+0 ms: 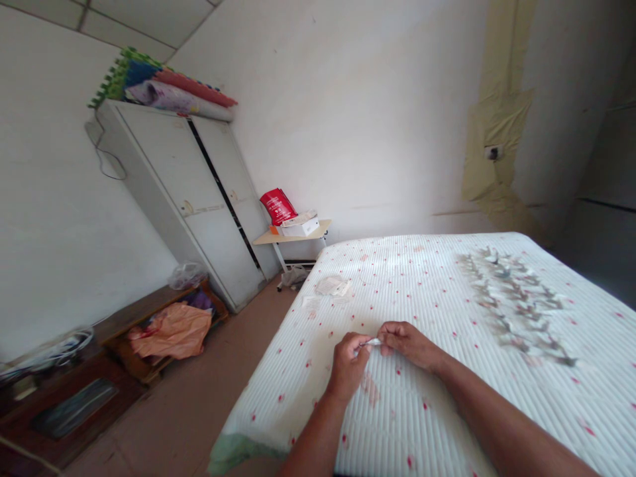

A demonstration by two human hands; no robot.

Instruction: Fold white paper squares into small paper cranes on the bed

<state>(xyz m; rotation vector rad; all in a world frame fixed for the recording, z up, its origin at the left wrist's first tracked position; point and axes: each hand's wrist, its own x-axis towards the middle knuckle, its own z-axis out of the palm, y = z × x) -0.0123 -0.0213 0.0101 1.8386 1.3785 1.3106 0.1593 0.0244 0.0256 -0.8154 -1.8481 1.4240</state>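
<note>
White walls (358, 112) box in this room, and against them stands a tall grey wardrobe (183, 199) with foam mats (134, 76) piled on top. Beside it, a small folding table (291, 232) carries a red bag (278, 205) and a white box (301, 227). Centre stage is the bed (437, 298), its ribbed white cover dotted with red, and what a spread it holds! Long rows of small folded pieces (511, 301) run across the right side, too blurred to identify, while loose paper scraps (332, 286) lie toward the far edge.

Now to the hands! The left hand (349, 366) and right hand (408, 344) are working low over the cover, almost knuckle to knuckle. Both are curled and pressed closed, pinching a tiny white slip (372, 342) between them, right there in the gap, to the left of the rows. It looks like paper, but it's too small to be sure.

The danger is plain from here: that's a very small hold, so one loosened pinch could drop the slip onto the pale ribbing, where it could be hard to spot. And watch that right forearm (497, 411), reaching in just beside the rows. One careless sweep could knock those light pieces out of line!
</note>
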